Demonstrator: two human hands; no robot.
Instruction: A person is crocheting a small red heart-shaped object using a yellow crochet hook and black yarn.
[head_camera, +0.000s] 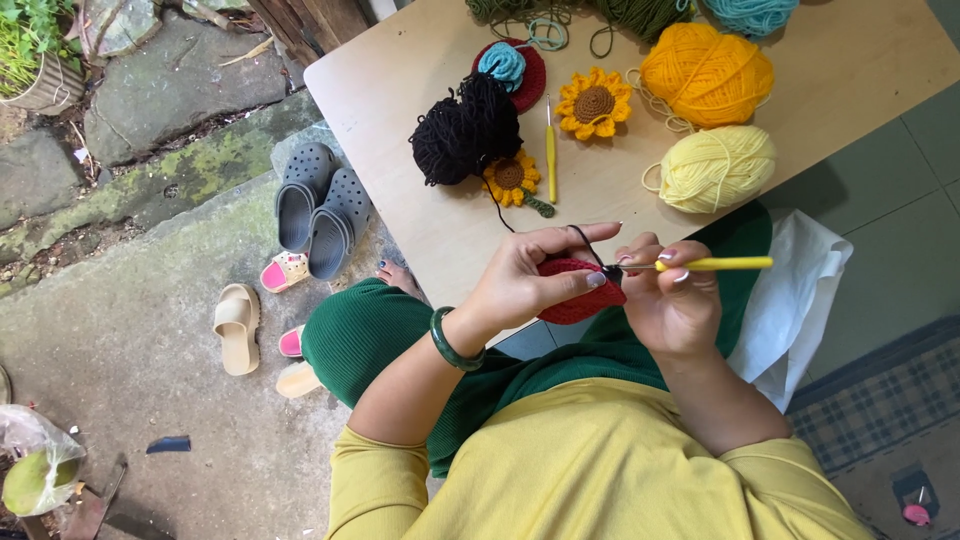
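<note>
My left hand (530, 275) pinches a round red crochet piece (580, 295), with a black strand of yarn looped over its forefinger. Held in my right hand (672, 300) is a yellow-handled crochet hook (715, 264), whose tip meets the red piece's edge. The black strand runs up to a black yarn ball (465, 130) on the small wooden table (400, 90). Both hands hover over my lap, at the table's near edge. A green bangle sits on my left wrist.
On the table lie two crocheted sunflowers (594, 103), a second yellow hook (550, 150), orange yarn (706, 73), pale yellow yarn (718, 167) and a red-and-teal piece (512, 70). Grey clogs (322, 208) and sandals stand on the ground at left. A white bag (795, 300) lies at right.
</note>
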